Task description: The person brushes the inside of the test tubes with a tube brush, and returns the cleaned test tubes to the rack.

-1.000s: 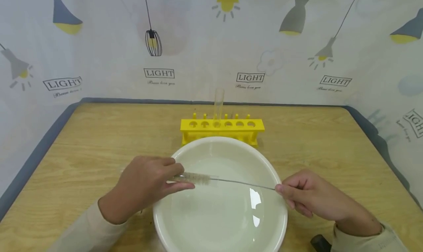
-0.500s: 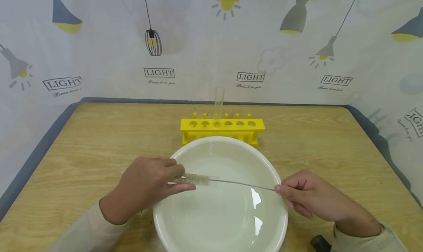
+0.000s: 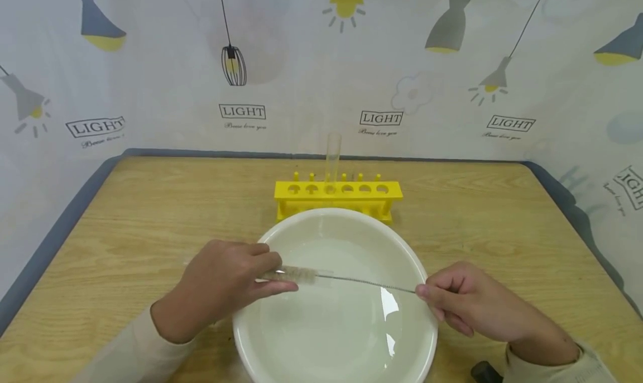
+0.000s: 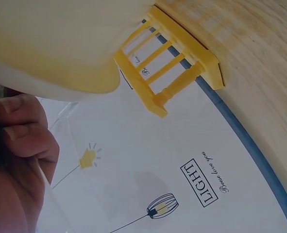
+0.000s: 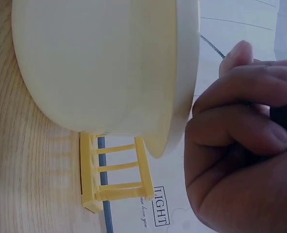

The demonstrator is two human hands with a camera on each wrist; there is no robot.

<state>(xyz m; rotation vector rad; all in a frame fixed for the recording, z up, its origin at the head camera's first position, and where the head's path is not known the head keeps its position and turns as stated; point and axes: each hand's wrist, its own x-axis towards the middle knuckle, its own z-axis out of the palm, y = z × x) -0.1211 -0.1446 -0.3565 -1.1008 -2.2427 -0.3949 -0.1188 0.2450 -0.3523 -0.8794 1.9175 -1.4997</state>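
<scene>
In the head view, my left hand (image 3: 226, 285) holds a clear test tube (image 3: 325, 278) over the left side of a white basin (image 3: 428, 327). Pale bristles of a test tube brush (image 3: 298, 275) show inside the tube's mouth end. The brush's twisted wire handle (image 3: 369, 280) runs right, and my right hand (image 3: 472, 300) pinches its end by the basin's right rim. The left wrist view shows curled fingers (image 4: 29, 138) beside the basin, with most of the tube hidden. A bit of the wire (image 5: 211, 45) shows in the right wrist view.
Behind the basin stands a yellow test tube rack (image 3: 339, 191) with one clear tube (image 3: 334, 154) upright in it. A dark object (image 3: 486, 372) lies near the right sleeve. Patterned cloth (image 3: 301, 81) surrounds the wooden table (image 3: 176, 199).
My right hand has shifted slightly left, and the brush's bristles sit a little deeper in the tube. The left hand has hardly moved.
</scene>
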